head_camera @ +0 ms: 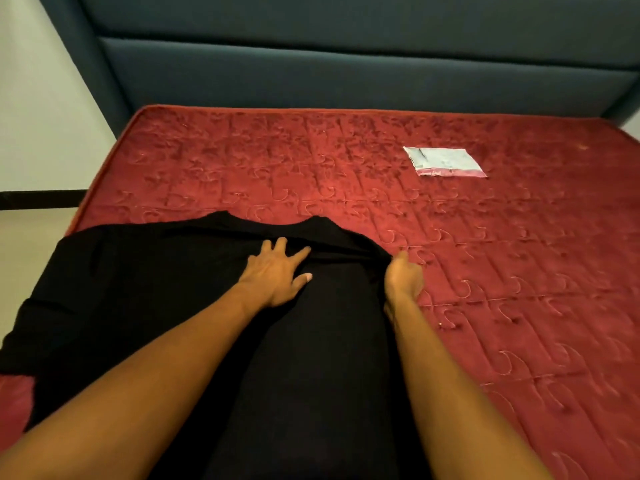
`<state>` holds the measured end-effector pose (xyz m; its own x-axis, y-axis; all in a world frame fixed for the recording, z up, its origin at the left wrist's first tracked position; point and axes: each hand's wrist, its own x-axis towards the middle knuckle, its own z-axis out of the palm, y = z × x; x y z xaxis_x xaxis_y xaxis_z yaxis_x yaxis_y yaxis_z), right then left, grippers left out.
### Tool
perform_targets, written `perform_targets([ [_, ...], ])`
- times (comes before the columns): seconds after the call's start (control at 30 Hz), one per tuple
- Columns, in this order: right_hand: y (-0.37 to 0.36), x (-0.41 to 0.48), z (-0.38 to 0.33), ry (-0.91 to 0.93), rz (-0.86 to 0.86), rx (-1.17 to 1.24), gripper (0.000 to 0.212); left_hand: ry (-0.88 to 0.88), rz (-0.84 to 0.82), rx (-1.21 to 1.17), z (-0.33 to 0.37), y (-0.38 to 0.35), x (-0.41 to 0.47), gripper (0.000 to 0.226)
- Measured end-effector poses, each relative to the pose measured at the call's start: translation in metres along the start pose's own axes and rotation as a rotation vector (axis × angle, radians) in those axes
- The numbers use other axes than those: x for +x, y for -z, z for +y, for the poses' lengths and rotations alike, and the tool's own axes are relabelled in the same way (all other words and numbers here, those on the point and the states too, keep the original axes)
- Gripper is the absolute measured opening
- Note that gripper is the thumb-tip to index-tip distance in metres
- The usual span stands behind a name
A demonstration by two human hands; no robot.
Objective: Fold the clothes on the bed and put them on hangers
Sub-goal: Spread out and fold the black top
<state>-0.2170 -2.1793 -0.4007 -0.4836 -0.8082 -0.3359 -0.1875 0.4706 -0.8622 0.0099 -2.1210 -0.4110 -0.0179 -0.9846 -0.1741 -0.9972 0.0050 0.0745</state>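
Black garment (166,278) lies spread flat over the lower left and centre of the frame, on the near-left part of a red quilted mattress (519,271); its left side hangs over the mattress edge, and its curved neckline (270,221) points toward the top of the frame. At the upper left stands a pale wall (34,116); below it, at the left edge, is a strip of light floor (31,237). Just left of centre the left hand (277,275) rests palm-down on the cloth below the neckline, fingers straight and spread, pressing and gripping nothing. Just right of it, apart from it, the right hand (403,280) sits at the garment's right edge; its fingers are curled in on that edge and have hold of the fabric, and creases run across from the left hand to this grip; the fingertips themselves are tucked out of sight. Right of the hands the mattress shows its stitched swirls; at the upper right a flat pale packet (446,162) with a pink strip lies on it, well apart from the garment. Across the top runs a dark blue padded headboard (346,71).
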Motion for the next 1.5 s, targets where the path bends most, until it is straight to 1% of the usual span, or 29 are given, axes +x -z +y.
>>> perform_targets([
  [0.13, -0.010, 0.014, -0.008, -0.060, -0.429, 0.253, 0.019, 0.045, -0.022, 0.001, 0.003, 0.015, 0.018, 0.069],
  [0.17, -0.011, 0.018, -0.012, -0.034, -0.494, 0.254, 0.017, 0.057, -0.031, 0.006, 0.004, 0.018, 0.026, 0.067],
  [0.2, -0.012, 0.023, -0.014, 0.002, -0.525, 0.224, 0.020, 0.069, -0.034, 0.015, 0.006, 0.021, 0.033, 0.065],
  [0.27, -0.008, 0.027, -0.014, 0.084, -0.569, 0.119, 0.027, 0.080, 0.000, 0.004, 0.009, 0.024, 0.046, 0.059],
  [0.33, -0.004, 0.030, -0.010, 0.150, -0.612, -0.043, 0.020, 0.105, 0.017, -0.025, 0.012, 0.025, 0.053, 0.056],
  [0.37, 0.000, 0.030, -0.009, 0.196, -0.584, -0.125, 0.011, 0.107, 0.003, -0.030, 0.014, 0.023, 0.054, 0.058],
  [0.4, 0.003, 0.030, -0.006, 0.280, -0.500, -0.201, 0.006, 0.102, 0.004, -0.042, 0.015, 0.022, 0.052, 0.059],
  [0.43, 0.007, 0.028, -0.006, 0.393, -0.365, -0.275, 0.008, 0.094, 0.031, -0.082, 0.016, 0.020, 0.048, 0.058],
  [0.5, 0.012, 0.010, -0.009, 0.678, -0.133, -0.308, 0.003, 0.123, 0.177, -0.308, 0.015, 0.017, 0.041, 0.047],
  [0.53, 0.013, -0.001, -0.009, 0.804, -0.120, -0.297, 0.010, 0.183, 0.225, -0.524, 0.014, 0.016, 0.038, 0.045],
  [0.57, 0.013, -0.014, -0.010, 0.897, -0.200, -0.291, 0.016, 0.268, 0.200, -0.785, 0.015, 0.020, 0.034, 0.055],
  [0.6, 0.012, -0.023, -0.008, 0.942, -0.347, -0.311, 0.021, 0.342, 0.124, -1.010, 0.016, 0.022, 0.032, 0.066],
  [0.63, 0.011, -0.034, -0.007, 0.931, -0.509, -0.386, 0.026, 0.385, 0.052, -1.138, 0.018, 0.024, 0.030, 0.070],
  [0.67, 0.009, -0.039, -0.005, 0.879, -0.632, -0.481, 0.030, 0.399, 0.023, -1.172, 0.021, 0.022, 0.030, 0.062],
  [0.7, 0.009, -0.039, -0.005, 0.813, -0.708, -0.545, 0.033, 0.400, 0.028, -1.117, 0.022, 0.019, 0.031, 0.047],
  [0.73, 0.010, -0.034, -0.005, 0.759, -0.748, -0.561, 0.037, 0.419, 0.057, -1.068, 0.023, 0.015, 0.034, 0.034],
  [0.8, 0.012, -0.021, -0.006, 0.704, -0.762, -0.543, 0.039, 0.468, 0.092, -1.155, 0.020, 0.013, 0.040, 0.022],
  [0.87, 0.016, -0.010, -0.005, 0.559, -0.835, -0.457, 0.032, 0.513, 0.110, -1.341, 0.015, 0.017, 0.038, 0.020],
  [0.97, 0.023, -0.013, -0.002, 0.322, -1.070, -0.325, 0.038, 0.503, 0.106, -1.475, 0.010, 0.022, 0.036, 0.024],
  [1.07, 0.025, -0.018, 0.005, 0.291, -1.179, -0.327, 0.022, 0.458, 0.074, -1.496, 0.010, 0.023, 0.035, 0.027],
  [1.13, 0.025, -0.022, 0.007, 0.284, -1.118, -0.248, 0.014, 0.440, 0.065, -1.506, 0.010, 0.024, 0.034, 0.028],
  [1.2, 0.028, -0.022, 0.006, 0.287, -0.950, -0.121, 0.019, 0.437, 0.074, -1.515, 0.011, 0.027, 0.033, 0.028],
  [1.23, 0.033, -0.021, 0.004, 0.340, -0.853, -0.089, 0.020, 0.430, 0.085, -1.517, 0.013, 0.029, 0.033, 0.028],
  [1.27, 0.039, -0.020, 0.002, 0.444, -0.723, -0.093, 0.020, 0.419, 0.089, -1.512, 0.014, 0.030, 0.033, 0.029],
  [1.37, 0.058, -0.024, 0.002, 0.947, -0.150, -0.201, 0.017, 0.359, 0.090, -1.480, 0.021, 0.026, 0.035, 0.027],
  [1.4, 0.061, -0.036, 0.006, 1.110, -0.040, -0.249, 0.017, 0.349, 0.088, -1.483, 0.023, 0.025, 0.035, 0.026],
  [1.43, 0.063, -0.048, 0.012, 1.243, -0.051, -0.286, 0.016, 0.346, 0.089, -1.489, 0.025, 0.023, 0.036, 0.026],
  [1.47, 0.061, -0.057, 0.020, 1.300, -0.185, -0.309, 0.014, 0.355, 0.096, -1.498, 0.025, 0.021, 0.037, 0.027],
  [1.5, 0.058, -0.066, 0.029, 1.264, -0.377, -0.329, 0.012, 0.370, 0.109, -1.509, 0.024, 0.018, 0.037, 0.027],
])
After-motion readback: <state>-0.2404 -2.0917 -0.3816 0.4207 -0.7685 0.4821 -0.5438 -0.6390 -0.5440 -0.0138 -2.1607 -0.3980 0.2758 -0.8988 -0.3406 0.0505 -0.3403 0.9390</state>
